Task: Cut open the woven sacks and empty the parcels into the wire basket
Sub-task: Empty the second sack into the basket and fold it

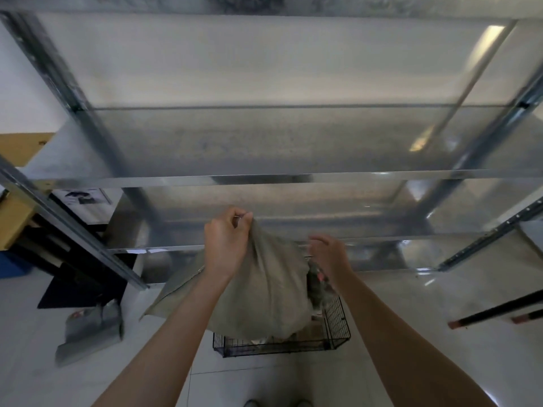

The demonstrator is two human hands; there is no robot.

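Observation:
A grey-green woven sack [264, 289] hangs upside down over the black wire basket [338, 321] on the floor. My left hand [226, 239] pinches the sack's raised corner at the top. My right hand [329, 254] is at the sack's right edge with its fingers curled; whether it holds the fabric is hidden. Grey parcels [318, 286] show beside the sack, above the basket's right half. Most of the basket's inside is covered by the sack.
A tall metal shelving rack [264, 174] stands right behind the basket. A grey parcel [91, 330] lies on the white tiled floor to the left. A dark mat [73, 289] is at the left, and black bars [499, 309] lie on the floor at the right.

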